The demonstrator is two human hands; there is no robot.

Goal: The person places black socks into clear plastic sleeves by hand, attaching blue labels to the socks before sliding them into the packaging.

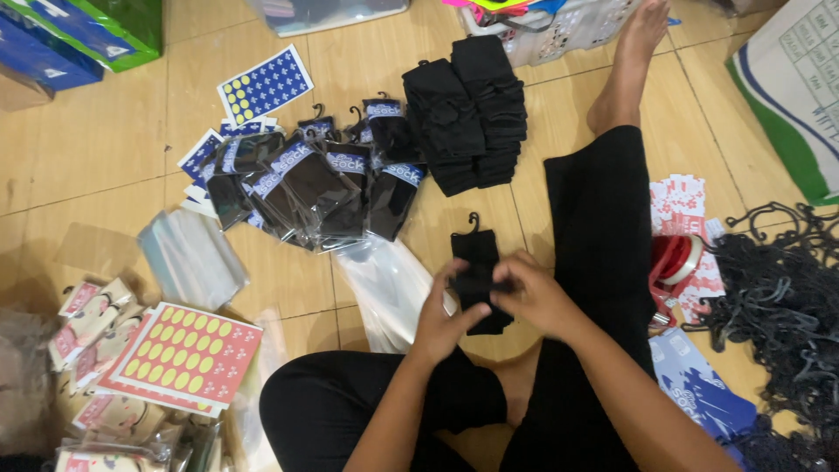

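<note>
Two hands are meeting at centre frame over the wooden floor (105, 166). Left hand (446, 315) and right hand (535, 295) are both pinching a black sock pair (479, 262) on a small hook, fingers (454, 278) clenched on its middle. Just above, packaged socks (323, 188) in clear sleeves are fanning out beside a stack of loose black socks (468, 114). Lower left, a red sticker sheet (183, 354) is lying near clear bags (188, 258). Black hangers (782, 306) are piling at right.

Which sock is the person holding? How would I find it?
Start at the bent knees in black trousers at the bottom. Just above them, both hands, left hand and right hand, pinch one black sock. Unlike the bagged socks, it is unwrapped, with a small hook on top.
</note>
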